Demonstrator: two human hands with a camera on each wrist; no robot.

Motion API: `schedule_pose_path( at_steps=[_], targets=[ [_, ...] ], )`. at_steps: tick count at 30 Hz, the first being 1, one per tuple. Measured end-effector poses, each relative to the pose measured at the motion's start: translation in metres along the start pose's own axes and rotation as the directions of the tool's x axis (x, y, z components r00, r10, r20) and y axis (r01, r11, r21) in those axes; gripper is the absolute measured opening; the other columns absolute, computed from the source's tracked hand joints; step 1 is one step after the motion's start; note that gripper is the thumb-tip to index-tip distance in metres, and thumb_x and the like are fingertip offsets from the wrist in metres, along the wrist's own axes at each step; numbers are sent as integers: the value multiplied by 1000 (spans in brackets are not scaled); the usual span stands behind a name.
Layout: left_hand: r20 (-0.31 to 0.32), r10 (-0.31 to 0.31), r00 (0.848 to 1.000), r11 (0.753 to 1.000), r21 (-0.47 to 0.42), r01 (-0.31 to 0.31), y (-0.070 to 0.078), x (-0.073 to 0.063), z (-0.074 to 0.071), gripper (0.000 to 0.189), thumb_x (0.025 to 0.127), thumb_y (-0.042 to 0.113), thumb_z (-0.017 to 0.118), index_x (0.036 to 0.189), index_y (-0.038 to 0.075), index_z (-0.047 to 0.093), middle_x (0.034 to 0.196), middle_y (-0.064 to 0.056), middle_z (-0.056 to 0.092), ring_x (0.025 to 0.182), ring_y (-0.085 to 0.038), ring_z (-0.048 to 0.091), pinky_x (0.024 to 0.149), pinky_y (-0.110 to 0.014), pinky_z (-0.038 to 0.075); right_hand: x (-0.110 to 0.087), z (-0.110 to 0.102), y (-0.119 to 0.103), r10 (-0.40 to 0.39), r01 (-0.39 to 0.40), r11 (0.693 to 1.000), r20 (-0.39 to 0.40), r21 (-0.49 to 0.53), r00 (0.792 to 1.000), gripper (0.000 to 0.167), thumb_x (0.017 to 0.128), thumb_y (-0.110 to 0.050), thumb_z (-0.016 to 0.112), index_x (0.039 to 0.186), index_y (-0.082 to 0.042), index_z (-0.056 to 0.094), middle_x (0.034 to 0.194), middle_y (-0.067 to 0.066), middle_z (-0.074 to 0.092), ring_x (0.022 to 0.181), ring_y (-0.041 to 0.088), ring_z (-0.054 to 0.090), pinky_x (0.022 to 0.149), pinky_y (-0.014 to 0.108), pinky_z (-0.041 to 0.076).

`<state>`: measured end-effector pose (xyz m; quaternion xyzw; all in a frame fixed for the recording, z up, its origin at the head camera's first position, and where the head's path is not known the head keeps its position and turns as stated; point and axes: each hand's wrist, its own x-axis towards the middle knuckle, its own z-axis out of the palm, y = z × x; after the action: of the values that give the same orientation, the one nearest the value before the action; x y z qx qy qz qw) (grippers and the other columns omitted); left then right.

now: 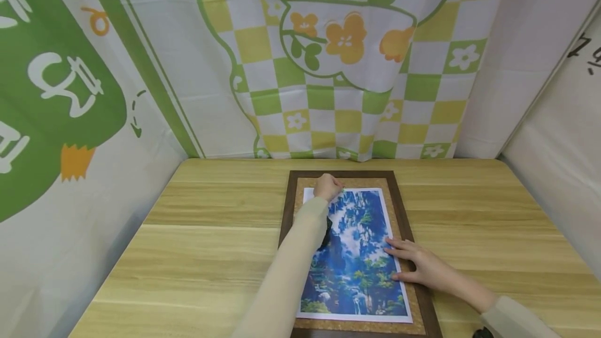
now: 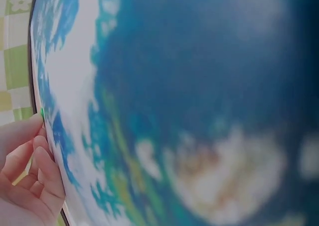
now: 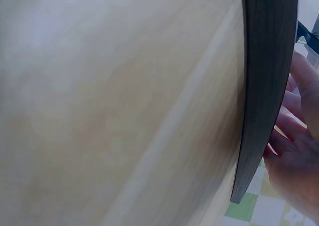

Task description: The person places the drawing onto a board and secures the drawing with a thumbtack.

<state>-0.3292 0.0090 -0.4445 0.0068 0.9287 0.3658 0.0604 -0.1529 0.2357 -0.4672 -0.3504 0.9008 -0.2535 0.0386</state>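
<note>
A printed landscape picture (image 1: 349,270) with a white border lies on a cork board (image 1: 361,326) that has a dark brown frame (image 1: 406,223). At the picture's top edge, my left hand (image 1: 328,186) pinches a small green pushpin (image 2: 42,111) between thumb and finger; most of the pin is hidden by the fingertips. My right hand (image 1: 422,266) rests with spread fingers on the picture's right edge, reaching over the board's frame. In the right wrist view, the right hand (image 3: 299,131) shows beyond the dark frame.
The board lies on a wood-grain table (image 1: 206,239), close to its far edge. Behind the table hangs a green and yellow checked curtain (image 1: 328,113). Printed white cloth (image 1: 141,160) borders the left side, and pale cloth (image 1: 559,145) the right.
</note>
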Motion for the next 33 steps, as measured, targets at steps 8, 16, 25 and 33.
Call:
schedule_pose_path(
  at_steps=[8,16,25,33],
  targets=[
    [99,-55,994,970,-229,77,-5,5,0,12,82,4,60,86,2,70,91,-11,66,49,-10,44,42,-24,38,1,-2,-2,0,-1,1000,10,1,1000,61,80,-41,60,121,3,52,131,23,40,116,42,37,85,52,40],
    [200,-1,980,906,-415,85,-29,22,7,11,82,9,62,86,4,70,82,-9,65,52,-17,51,49,-30,48,5,-12,-6,28,-28,1000,73,1,997,55,79,-37,62,117,2,56,129,23,42,113,41,41,82,46,44],
    [257,144,956,956,-285,-67,-6,-31,-43,23,87,8,53,105,-5,61,102,-17,60,73,-27,59,66,-35,52,11,-22,-6,110,-110,994,31,-3,993,45,80,-28,64,115,0,57,117,19,54,105,36,51,80,43,47],
    [215,264,940,964,-93,-250,-6,-59,-78,22,89,16,52,103,2,61,102,-12,59,91,-28,57,73,-35,49,10,-36,-7,140,-149,987,-136,-54,981,40,80,-18,64,114,3,57,111,20,57,102,36,53,80,44,47]
  ],
)
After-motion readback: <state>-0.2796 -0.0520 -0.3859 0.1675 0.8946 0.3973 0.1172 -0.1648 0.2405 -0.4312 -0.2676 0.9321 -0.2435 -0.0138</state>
